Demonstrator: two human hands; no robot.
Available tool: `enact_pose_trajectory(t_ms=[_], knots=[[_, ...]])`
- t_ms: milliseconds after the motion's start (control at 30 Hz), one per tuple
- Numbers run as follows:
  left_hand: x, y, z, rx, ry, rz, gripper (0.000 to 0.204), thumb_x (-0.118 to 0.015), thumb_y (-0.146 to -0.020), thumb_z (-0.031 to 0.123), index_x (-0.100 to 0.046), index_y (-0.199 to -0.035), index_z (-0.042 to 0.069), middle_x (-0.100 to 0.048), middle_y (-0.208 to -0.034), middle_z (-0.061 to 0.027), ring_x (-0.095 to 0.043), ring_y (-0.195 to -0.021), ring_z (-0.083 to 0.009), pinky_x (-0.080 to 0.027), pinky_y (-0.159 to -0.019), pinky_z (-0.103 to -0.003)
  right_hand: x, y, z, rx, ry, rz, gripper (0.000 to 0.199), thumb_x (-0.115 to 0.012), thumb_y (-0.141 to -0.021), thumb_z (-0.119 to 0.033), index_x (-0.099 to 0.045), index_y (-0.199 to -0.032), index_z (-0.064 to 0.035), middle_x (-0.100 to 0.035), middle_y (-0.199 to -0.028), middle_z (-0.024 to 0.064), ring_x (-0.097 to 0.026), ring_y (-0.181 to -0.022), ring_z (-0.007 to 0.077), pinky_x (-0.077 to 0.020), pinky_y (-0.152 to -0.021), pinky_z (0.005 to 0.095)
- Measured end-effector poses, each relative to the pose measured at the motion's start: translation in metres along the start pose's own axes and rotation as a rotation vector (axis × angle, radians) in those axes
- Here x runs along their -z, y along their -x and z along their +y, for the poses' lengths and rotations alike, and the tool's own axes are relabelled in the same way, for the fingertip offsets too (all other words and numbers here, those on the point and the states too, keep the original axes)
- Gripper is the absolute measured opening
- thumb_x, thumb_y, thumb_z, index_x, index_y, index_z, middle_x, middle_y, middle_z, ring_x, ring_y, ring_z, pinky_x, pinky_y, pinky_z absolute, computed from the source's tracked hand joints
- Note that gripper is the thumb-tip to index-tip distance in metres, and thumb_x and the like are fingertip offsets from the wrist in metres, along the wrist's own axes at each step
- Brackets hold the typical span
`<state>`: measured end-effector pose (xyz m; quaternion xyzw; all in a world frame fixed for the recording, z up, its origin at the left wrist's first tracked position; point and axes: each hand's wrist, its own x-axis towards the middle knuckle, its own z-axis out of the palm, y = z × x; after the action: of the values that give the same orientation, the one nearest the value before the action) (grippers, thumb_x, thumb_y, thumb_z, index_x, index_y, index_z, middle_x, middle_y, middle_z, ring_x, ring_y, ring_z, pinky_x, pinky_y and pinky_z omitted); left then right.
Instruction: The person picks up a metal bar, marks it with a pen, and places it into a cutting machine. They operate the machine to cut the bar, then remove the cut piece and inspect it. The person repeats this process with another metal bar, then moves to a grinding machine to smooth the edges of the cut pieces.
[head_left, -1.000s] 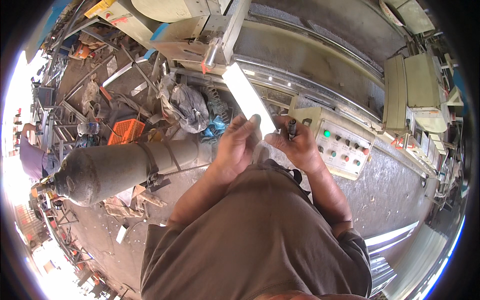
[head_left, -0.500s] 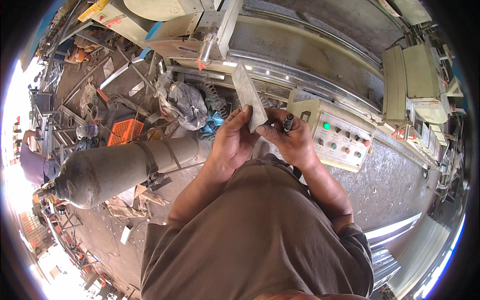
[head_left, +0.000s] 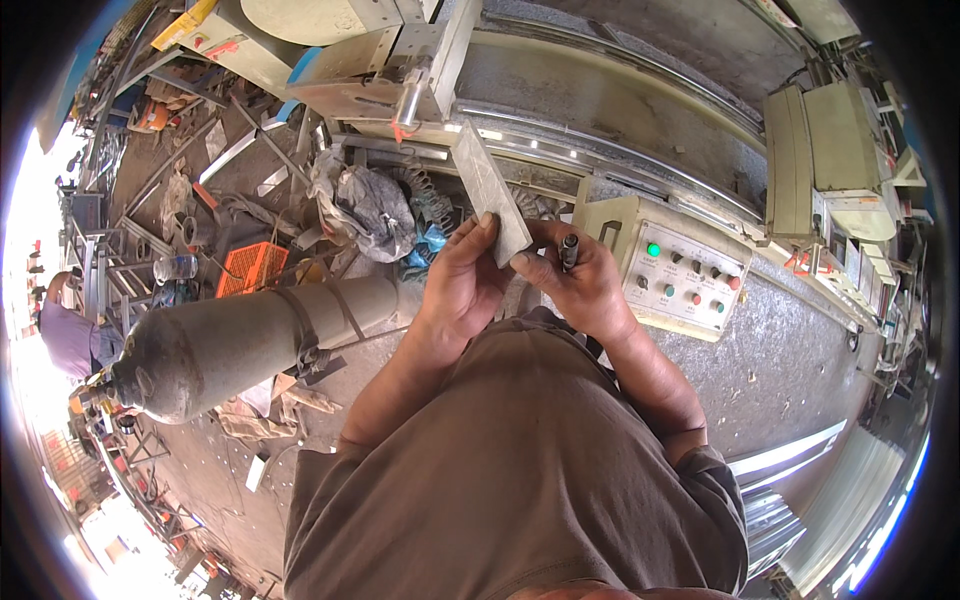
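A flat grey metal bar (head_left: pixel 484 182) slants up and to the left in front of my body. My left hand (head_left: pixel 462 278) is closed around its lower part, with the thumb pressed on its face. Beside it, my right hand (head_left: pixel 590 285) touches the bar's lower end with its thumb. A dark pen-like stick (head_left: pixel 569 248), perhaps a marker, stands up between the right hand's curled fingers. Its lower part is hidden in the hand.
A control panel (head_left: pixel 690 278) with a lit green lamp and several knobs stands to my right. A long machine bed (head_left: pixel 610 100) runs beyond my hands. At left lie a gas cylinder (head_left: pixel 230 350), an orange crate (head_left: pixel 252 270) and scrap. Another person (head_left: pixel 68 335) is at far left.
The bar's upper end has shifted slightly left, and its broad face shows more. The stick in my right hand has moved a little left and down.
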<state>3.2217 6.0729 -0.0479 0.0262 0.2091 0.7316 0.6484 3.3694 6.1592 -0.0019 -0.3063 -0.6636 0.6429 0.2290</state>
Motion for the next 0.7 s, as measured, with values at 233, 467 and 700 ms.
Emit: enact_pose_trajectory(t_ms=[233, 467, 700], knots=[[-0.009, 0.003, 0.001, -0.058, -0.082, 0.084, 0.026, -0.062, -0.102, 0.025, -0.063, -0.119, 0.006, -0.071, -0.109, -0.0062, -0.068, -0.099, -0.0177, -0.054, -0.091, -0.037, 0.002, -0.001, 0.023, 0.040, -0.072, 0.009, 0.038, -0.077, -0.093, -0.019, -0.065, -0.122, 0.0021, -0.073, -0.099, 0.0067, -0.065, -0.089, 0.0098, -0.0546, -0.079, 0.0276], [-0.020, -0.001, 0.001, -0.083, -0.050, 0.101, 0.024, -0.067, -0.099, 0.015, -0.064, -0.119, 0.001, -0.071, -0.110, -0.0069, -0.067, -0.101, -0.0163, -0.052, -0.094, -0.034, 0.008, 0.002, 0.015, -0.019, -0.064, 0.021, 0.037, -0.078, -0.093, -0.020, -0.066, -0.120, 0.0018, -0.072, -0.099, 0.0076, -0.063, -0.092, 0.0098, -0.0530, -0.082, 0.0279], [-0.023, 0.001, 0.003, -0.206, -0.273, 0.118, 0.021, -0.071, -0.097, 0.014, -0.068, -0.113, 0.002, -0.073, -0.103, -0.0055, -0.066, -0.095, -0.0125, -0.051, -0.087, -0.029, 0.012, 0.004, 0.007, 0.013, 0.090, 0.049, 0.035, -0.074, -0.095, -0.024, -0.068, -0.117, 0.0032, -0.073, -0.090, 0.0097, -0.065, -0.082, 0.0109, -0.0533, -0.074, 0.0281]])
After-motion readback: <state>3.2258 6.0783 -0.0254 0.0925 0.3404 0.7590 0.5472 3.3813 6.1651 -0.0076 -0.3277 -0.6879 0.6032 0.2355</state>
